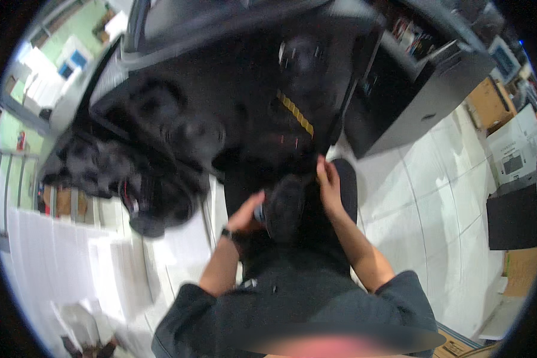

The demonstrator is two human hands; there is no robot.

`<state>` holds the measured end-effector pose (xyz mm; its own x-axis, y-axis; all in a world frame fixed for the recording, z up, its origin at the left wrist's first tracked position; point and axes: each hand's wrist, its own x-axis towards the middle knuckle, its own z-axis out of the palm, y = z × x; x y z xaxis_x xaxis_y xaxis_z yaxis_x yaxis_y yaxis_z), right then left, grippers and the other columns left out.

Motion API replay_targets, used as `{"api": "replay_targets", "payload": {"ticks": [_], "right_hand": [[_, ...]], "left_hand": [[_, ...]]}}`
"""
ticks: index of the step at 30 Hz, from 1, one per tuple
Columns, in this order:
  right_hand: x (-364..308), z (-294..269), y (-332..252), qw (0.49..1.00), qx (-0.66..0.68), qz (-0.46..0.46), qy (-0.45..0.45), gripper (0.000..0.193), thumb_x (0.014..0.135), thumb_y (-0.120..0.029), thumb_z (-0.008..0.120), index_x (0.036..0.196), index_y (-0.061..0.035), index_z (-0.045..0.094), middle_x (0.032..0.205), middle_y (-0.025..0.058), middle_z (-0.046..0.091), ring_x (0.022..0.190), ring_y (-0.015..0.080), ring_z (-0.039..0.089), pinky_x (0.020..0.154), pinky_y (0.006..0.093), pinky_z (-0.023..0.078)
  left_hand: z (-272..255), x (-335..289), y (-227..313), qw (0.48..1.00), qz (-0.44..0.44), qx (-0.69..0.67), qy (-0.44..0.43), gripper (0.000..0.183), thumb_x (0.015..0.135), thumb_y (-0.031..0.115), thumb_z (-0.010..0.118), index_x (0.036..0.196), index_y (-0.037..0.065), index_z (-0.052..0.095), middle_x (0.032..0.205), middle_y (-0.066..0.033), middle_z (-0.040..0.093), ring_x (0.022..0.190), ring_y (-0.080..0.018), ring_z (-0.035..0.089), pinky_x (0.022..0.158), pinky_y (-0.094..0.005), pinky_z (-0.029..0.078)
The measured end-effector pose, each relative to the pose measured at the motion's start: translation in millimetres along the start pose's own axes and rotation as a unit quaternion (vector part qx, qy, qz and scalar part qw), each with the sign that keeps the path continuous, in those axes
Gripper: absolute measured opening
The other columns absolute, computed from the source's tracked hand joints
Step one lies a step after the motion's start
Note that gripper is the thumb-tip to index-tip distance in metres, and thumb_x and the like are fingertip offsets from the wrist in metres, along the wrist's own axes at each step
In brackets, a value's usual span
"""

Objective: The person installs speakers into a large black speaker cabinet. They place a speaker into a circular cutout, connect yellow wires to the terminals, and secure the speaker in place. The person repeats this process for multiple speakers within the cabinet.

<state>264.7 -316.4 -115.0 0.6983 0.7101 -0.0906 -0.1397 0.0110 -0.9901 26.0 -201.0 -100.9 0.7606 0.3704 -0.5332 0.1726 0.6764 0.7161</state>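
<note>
The picture is motion-blurred. My left hand (246,215), with a dark watch (227,234) on its wrist, cups the left side of a dark rounded part (283,206) low on a large black machine (221,101). My right hand (329,186) rests with its fingertips on the black surface just right of that part. Whether these fingers grip anything is unclear. A yellow-and-black striped strip (295,113) runs across the machine above both hands. Dark sleeves cover my upper arms.
Stacks of white paper sheets (53,256) lie at the left. A dark grey cabinet (411,101) stands to the right of the machine on a white tiled floor (435,209). At the far right are a white office machine (513,155) and cardboard (522,268).
</note>
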Motion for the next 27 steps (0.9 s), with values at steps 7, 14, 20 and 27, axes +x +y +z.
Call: {"api": "replay_targets", "payload": {"ticks": [7, 14, 20, 27], "right_hand": [[-92, 9, -33, 0.938, 0.226, 0.137, -0.223, 0.067, 0.107, -0.053, 0.042, 0.145, 0.0020, 0.048, 0.142, 0.0156, 0.056, 0.132, 0.0232, 0.053, 0.112, 0.0379, 0.039], [-121, 12, -60, 0.962, 0.227, 0.082, -0.123, 0.048, 0.110, -0.040, 0.046, 0.124, 0.0027, 0.065, 0.119, 0.0104, 0.070, 0.107, 0.0176, 0.064, 0.096, 0.0325, 0.049], [-126, 16, -58, 0.961, 0.248, 0.033, -0.121, 0.042, 0.109, -0.037, 0.051, 0.115, 0.0013, 0.069, 0.113, 0.0083, 0.071, 0.100, 0.0155, 0.064, 0.093, 0.0324, 0.051], [-148, 25, -58, 0.951, 0.287, 0.064, -0.094, 0.040, 0.108, -0.035, 0.052, 0.115, 0.0013, 0.068, 0.112, 0.0089, 0.071, 0.098, 0.0165, 0.065, 0.090, 0.0337, 0.052]], "left_hand": [[21, -33, -15, 0.963, 0.240, -0.067, -0.098, 0.045, 0.106, 0.038, 0.045, 0.129, 0.004, 0.065, 0.123, -0.0080, 0.071, 0.107, -0.0211, 0.068, 0.098, -0.0364, 0.054], [41, -41, -25, 0.960, 0.126, -0.225, -0.106, 0.050, 0.105, 0.043, 0.048, 0.128, 0.002, 0.065, 0.125, -0.0109, 0.070, 0.110, -0.0242, 0.069, 0.095, -0.0383, 0.057], [31, -45, -39, 0.913, 0.076, -0.317, -0.246, 0.055, 0.105, 0.046, 0.047, 0.137, 0.003, 0.059, 0.136, -0.0126, 0.064, 0.118, -0.0276, 0.065, 0.101, -0.0425, 0.054], [46, -83, -34, 0.921, 0.066, -0.268, -0.274, 0.072, 0.102, 0.063, 0.043, 0.145, 0.006, 0.052, 0.138, -0.0121, 0.062, 0.121, -0.0255, 0.064, 0.099, -0.0433, 0.056]]}}
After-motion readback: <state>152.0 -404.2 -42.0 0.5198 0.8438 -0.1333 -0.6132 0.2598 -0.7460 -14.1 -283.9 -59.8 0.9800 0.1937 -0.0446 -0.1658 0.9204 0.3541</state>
